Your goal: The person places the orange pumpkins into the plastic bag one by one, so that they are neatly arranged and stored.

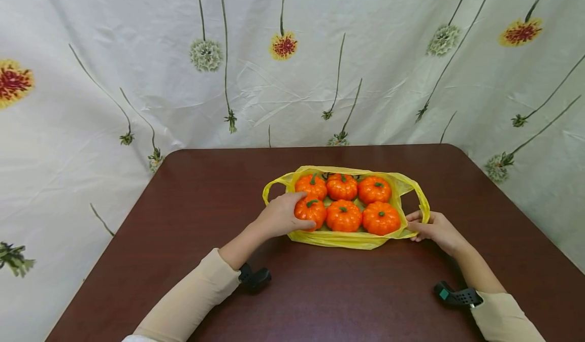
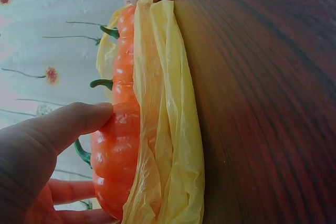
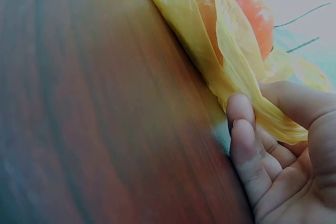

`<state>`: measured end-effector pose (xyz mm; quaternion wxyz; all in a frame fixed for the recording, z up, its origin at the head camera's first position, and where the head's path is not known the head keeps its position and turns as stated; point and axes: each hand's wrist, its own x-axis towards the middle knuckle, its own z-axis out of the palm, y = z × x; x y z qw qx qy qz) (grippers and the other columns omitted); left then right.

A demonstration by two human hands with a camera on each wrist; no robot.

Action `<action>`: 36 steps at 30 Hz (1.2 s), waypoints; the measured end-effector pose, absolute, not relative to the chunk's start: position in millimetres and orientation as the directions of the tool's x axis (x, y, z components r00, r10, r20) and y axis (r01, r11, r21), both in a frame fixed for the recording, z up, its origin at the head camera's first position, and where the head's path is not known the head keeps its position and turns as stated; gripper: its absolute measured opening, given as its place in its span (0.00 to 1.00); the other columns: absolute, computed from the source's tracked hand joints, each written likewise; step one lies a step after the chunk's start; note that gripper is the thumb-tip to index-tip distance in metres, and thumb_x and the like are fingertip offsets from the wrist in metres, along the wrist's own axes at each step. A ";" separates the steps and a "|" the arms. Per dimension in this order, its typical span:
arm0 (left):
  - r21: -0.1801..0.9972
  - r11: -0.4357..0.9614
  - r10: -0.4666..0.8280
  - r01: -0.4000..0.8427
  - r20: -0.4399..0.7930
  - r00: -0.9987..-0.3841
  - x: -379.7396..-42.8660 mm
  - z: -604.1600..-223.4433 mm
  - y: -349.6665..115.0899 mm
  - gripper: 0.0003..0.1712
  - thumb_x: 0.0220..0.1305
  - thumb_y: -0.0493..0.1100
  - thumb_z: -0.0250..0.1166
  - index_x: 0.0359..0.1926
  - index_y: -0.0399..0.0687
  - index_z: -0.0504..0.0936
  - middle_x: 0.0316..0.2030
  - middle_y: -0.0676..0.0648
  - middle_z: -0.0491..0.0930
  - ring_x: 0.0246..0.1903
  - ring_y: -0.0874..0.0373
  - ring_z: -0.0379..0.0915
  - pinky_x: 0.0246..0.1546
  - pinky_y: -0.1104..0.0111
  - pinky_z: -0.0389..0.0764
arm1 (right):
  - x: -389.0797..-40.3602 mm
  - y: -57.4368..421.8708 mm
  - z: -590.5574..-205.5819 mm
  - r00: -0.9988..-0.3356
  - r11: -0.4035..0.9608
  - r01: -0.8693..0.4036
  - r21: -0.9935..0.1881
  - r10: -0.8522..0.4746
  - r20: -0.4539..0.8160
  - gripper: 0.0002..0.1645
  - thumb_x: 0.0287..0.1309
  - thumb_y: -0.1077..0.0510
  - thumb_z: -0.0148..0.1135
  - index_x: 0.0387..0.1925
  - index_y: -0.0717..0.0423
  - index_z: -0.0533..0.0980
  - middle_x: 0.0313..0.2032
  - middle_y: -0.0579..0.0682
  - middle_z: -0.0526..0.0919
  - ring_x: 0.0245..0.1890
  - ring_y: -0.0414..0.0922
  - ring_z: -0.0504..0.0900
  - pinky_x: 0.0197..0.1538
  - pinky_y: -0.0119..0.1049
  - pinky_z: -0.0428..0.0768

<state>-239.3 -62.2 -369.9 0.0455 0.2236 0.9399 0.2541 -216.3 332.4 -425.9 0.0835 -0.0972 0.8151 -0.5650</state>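
Note:
A yellow plastic bag (image 1: 335, 239) lies on the table with its mouth spread wide. Inside sit several orange toy pumpkins (image 1: 344, 216) with green stems, in a back row and a front row. My left hand (image 1: 280, 215) grips the front-left pumpkin (image 1: 307, 211), thumb on the near side and fingers reaching behind it. The left wrist view shows that pumpkin (image 2: 115, 156) behind the bag's crumpled near wall (image 2: 173, 108). At the other end, my right hand (image 1: 437, 232) pinches the bag near its right handle loop (image 1: 425, 205); thumb and fingers hold the yellow plastic (image 3: 236, 72) in the right wrist view.
The dark brown wooden table (image 1: 210, 195) has rounded far corners. Behind it hangs a pale cloth (image 1: 320, 7) printed with flowers. The bag's left handle loop (image 1: 268, 185) stands up beside my left hand. Each wrist wears a black strap device (image 1: 457, 295).

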 end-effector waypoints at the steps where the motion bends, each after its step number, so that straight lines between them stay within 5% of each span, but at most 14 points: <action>1: 0.492 0.772 0.450 0.402 0.024 -0.893 -239.6 -370.1 -61.7 0.45 0.54 0.59 0.72 0.67 0.39 0.69 0.59 0.42 0.75 0.57 0.47 0.71 0.58 0.55 0.71 | -216.2 332.3 -426.0 -0.967 0.343 -0.064 -0.937 -0.254 -0.027 0.21 0.65 0.63 0.58 0.48 0.82 0.70 0.28 0.49 0.83 0.23 0.42 0.81 0.31 0.34 0.82; 21: 0.450 0.774 0.500 0.445 -0.004 -0.866 -243.1 -376.6 -64.7 0.46 0.57 0.61 0.69 0.68 0.39 0.68 0.60 0.41 0.74 0.60 0.44 0.68 0.60 0.54 0.69 | -216.8 329.0 -425.2 -0.968 0.319 -0.043 -0.947 -0.247 -0.039 0.20 0.65 0.63 0.58 0.48 0.81 0.71 0.28 0.49 0.83 0.24 0.42 0.81 0.31 0.34 0.82; 27: 0.514 0.734 0.506 0.443 0.021 -0.862 -244.6 -363.4 -66.9 0.46 0.58 0.59 0.70 0.69 0.37 0.66 0.63 0.39 0.71 0.62 0.44 0.65 0.62 0.55 0.67 | -219.5 335.4 -411.0 -0.976 0.233 -0.029 -0.972 -0.218 -0.023 0.12 0.68 0.61 0.56 0.43 0.66 0.80 0.32 0.45 0.84 0.29 0.41 0.82 0.33 0.33 0.82; 36: 0.500 0.706 0.518 0.502 0.119 -0.847 -240.4 -330.6 -104.1 0.39 0.62 0.54 0.68 0.68 0.38 0.69 0.63 0.40 0.71 0.62 0.45 0.66 0.62 0.51 0.67 | -215.8 369.5 -367.4 -0.983 0.347 -0.130 -0.929 -0.170 0.074 0.10 0.71 0.59 0.53 0.43 0.47 0.81 0.36 0.39 0.83 0.35 0.38 0.83 0.38 0.31 0.82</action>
